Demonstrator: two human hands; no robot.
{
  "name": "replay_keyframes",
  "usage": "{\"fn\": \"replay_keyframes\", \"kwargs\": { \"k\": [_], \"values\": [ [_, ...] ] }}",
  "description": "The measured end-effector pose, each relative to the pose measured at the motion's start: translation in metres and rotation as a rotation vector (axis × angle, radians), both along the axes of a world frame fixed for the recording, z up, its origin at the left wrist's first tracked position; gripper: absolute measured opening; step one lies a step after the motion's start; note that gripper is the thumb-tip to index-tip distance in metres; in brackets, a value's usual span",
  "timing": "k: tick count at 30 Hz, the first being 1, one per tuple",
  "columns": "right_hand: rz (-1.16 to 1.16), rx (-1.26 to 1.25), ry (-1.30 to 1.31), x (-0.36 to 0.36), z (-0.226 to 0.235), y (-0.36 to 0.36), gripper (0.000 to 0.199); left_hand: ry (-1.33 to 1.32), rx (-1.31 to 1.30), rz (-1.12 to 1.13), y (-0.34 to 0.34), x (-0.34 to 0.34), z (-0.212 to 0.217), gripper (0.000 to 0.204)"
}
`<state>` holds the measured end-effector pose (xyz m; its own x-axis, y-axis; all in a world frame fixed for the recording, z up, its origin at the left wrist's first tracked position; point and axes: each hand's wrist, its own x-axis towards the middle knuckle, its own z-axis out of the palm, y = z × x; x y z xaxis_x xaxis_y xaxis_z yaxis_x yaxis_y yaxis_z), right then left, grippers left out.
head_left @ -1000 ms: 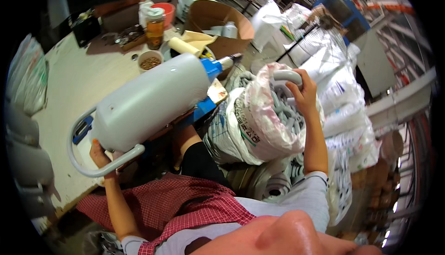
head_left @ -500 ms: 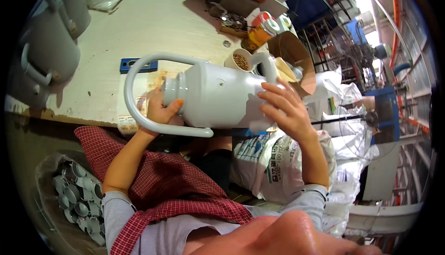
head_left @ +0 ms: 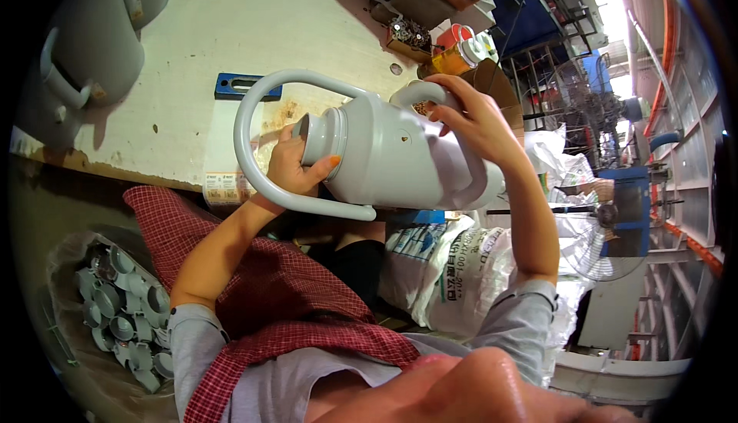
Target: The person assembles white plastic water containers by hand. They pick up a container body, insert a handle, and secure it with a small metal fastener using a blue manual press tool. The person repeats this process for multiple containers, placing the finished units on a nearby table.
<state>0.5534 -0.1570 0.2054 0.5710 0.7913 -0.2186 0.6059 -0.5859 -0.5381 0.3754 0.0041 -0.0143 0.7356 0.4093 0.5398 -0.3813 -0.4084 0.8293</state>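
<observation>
The left hand grips the pot, mid-view, by its neck; the right hand grips a curved handle at its 2 o'clock. Printed labels lie toward 9 o'clock, a lettered sack at 5.

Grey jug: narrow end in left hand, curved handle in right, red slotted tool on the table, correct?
The slotted tool on the table is blue, not red, as the head view shows; left hand on grey jug, right hand on curved handle: correct.
</observation>
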Motion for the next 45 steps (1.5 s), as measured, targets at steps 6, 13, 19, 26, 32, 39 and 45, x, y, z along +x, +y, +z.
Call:
{"fn": "replay_keyframes", "kwargs": {
  "k": [6, 13, 19, 26, 32, 39, 45],
  "values": [
    [0.442, 0.146, -0.713, -0.038, 0.009, -0.025, 0.038, -0.011, 0.043, 0.031, -0.002, 0.001, 0.001, 0.044],
    [0.472, 0.153, -0.773, -0.040, -0.002, -0.019, 0.033, 0.004, 0.078, 0.018, -0.001, 0.000, 0.000, 0.044],
    [0.468, 0.100, -0.686, -0.037, -0.005, -0.013, 0.033, -0.003, 0.051, 0.046, -0.002, -0.001, 0.002, 0.045],
    [0.476, 0.064, -0.593, -0.035, -0.002, -0.010, 0.036, -0.009, 0.066, 0.042, 0.000, -0.001, 0.005, 0.047],
    [0.454, 0.048, -0.588, -0.038, -0.003, -0.010, 0.037, -0.030, 0.074, 0.077, -0.003, 0.000, 0.002, 0.047],
    [0.400, 0.048, -0.606, -0.046, -0.006, -0.012, 0.030, -0.013, 0.060, 0.081, -0.005, -0.001, 0.002, 0.049],
    [0.486, 0.080, -0.739, -0.026, -0.014, -0.014, 0.032, 0.016, 0.013, 0.186, -0.016, 0.003, 0.004, 0.060]
  ]
}}
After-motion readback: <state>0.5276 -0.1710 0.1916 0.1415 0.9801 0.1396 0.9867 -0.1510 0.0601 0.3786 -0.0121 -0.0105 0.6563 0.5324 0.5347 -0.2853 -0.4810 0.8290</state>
